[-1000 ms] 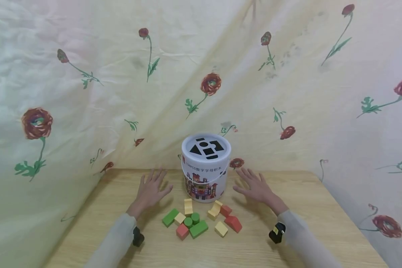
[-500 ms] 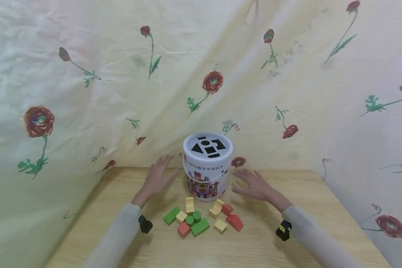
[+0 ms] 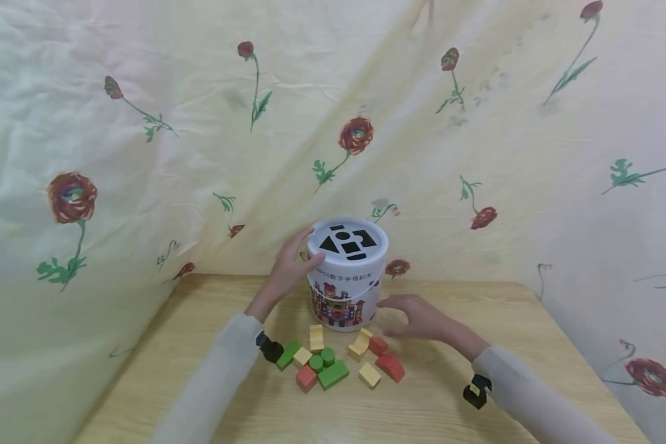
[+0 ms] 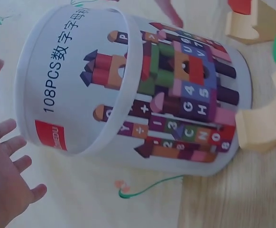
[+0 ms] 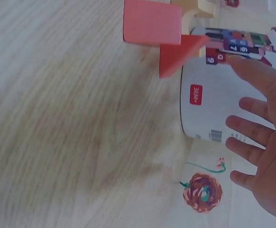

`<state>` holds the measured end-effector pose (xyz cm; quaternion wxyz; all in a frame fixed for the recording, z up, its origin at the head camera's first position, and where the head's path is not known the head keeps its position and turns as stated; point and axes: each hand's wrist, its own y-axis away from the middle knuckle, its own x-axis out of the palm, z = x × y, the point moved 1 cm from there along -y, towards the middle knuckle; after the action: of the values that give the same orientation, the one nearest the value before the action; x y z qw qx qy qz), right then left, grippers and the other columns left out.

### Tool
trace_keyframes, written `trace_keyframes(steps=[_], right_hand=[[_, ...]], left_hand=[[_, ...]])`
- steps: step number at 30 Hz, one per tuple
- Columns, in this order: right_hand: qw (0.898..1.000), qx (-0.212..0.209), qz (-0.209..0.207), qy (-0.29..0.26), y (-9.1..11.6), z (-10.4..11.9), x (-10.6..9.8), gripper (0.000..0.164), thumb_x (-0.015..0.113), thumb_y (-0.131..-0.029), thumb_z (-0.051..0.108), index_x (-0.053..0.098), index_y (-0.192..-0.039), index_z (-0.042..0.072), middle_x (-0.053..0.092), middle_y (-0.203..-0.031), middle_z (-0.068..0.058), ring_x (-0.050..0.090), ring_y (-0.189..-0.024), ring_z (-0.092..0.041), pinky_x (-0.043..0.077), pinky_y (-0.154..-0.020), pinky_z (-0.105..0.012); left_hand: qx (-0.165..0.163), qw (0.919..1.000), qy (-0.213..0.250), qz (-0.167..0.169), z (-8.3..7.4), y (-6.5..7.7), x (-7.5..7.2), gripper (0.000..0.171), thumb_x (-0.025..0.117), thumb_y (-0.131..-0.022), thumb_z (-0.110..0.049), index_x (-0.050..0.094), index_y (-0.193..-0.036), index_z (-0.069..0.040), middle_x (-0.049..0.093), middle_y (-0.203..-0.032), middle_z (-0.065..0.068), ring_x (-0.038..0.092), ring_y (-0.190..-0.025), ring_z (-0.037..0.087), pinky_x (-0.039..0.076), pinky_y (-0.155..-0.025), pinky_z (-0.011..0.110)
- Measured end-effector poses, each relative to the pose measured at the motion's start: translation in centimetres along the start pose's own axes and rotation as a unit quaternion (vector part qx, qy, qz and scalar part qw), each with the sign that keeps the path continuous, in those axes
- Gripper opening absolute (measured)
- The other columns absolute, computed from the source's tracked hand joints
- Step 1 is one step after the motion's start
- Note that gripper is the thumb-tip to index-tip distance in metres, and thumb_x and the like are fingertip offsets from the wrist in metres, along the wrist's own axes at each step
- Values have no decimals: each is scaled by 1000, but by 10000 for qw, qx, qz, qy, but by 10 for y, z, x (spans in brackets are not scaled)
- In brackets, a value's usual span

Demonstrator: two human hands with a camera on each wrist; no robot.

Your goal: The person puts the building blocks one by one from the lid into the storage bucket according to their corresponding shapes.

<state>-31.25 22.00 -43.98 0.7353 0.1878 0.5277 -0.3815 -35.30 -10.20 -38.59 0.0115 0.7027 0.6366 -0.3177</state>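
A white toy-block bucket (image 3: 346, 280) with a thin handle stands upright on the table, black shapes marked on its lid (image 3: 348, 240). My left hand (image 3: 291, 265) is at the upper left of its rim, thumb and fingers spread around that side; the left wrist view shows the fingers (image 4: 22, 164) apart beside the lid edge. Low on the right, my right hand (image 3: 419, 317) is beside the bucket wall, thumb and fingers spread toward it, as the right wrist view (image 5: 266, 128) also shows. Neither hand grips anything.
Loose blocks lie in front of the bucket: green bricks (image 3: 333, 374), green cylinders (image 3: 328, 356), a red cube (image 3: 306, 378), a red wedge-like block (image 3: 390, 367) and several pale yellow pieces (image 3: 369, 375). A flowered cloth (image 3: 255, 154) hangs behind the wooden table (image 3: 200, 345).
My left hand has moved right and up from the table to the bucket's rim. The right hand has shifted slightly inward and lower toward the bucket's side. Bucket and blocks stay in place.
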Motion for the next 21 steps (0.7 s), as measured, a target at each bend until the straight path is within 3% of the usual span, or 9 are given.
trace_keyframes(steps=[7, 14, 21], right_hand=[[9991, 26, 298, -312, 4, 7, 5, 47, 80, -88, 23, 68, -131, 7, 70, -132, -11, 64, -124, -31, 52, -106, -54], [9991, -77, 416, -87, 11, 9, 8, 50, 81, -86, 32, 70, -125, 4, 72, -125, -11, 67, -118, -32, 54, -102, -53], [9983, -250, 529, -2, 25, 13, 15, 40, 80, -87, 36, 75, -116, 8, 76, -115, -4, 69, -108, -23, 57, -96, -45]], left_hand=[[-30, 9999, -104, 97, -3, -3, 4, 80, 70, -91, -47, 37, -158, -17, 35, -164, 7, 32, -150, 33, 29, -118, 67], [-62, 9996, 72, 271, 0, -7, 5, 81, 68, -92, -46, 33, -160, -17, 27, -167, 9, 27, -152, 35, 30, -118, 68], [-148, 9989, 167, 404, -1, -8, 9, 80, 67, -93, -44, 32, -160, -17, 21, -169, 9, 22, -154, 35, 27, -120, 66]])
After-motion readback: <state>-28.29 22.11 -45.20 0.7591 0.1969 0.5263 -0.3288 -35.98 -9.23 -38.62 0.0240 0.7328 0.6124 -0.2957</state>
